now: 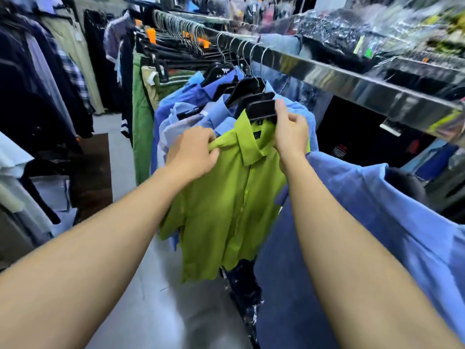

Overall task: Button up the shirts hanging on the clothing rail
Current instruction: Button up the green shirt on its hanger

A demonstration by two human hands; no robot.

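Note:
A lime green shirt (226, 205) hangs on a black hanger (260, 108) from the shiny metal rail (352, 84). Its front placket looks closed down the middle. My left hand (193, 149) pinches the shirt's left shoulder beside the collar. My right hand (292, 132) grips the right shoulder by the hanger's end, with a finger raised against the hanger. Behind the green shirt hang several blue shirts (191, 114) on black hangers. Another blue shirt (390, 207) hangs close on the right, under my right forearm.
A green garment (142, 127) and khaki trousers hang further along the rail. Dark and checked clothes (45, 91) line a rack on the left. Plastic-wrapped goods (377, 28) lie on the shelf above the rail. A grey floor aisle (151, 285) runs between the racks.

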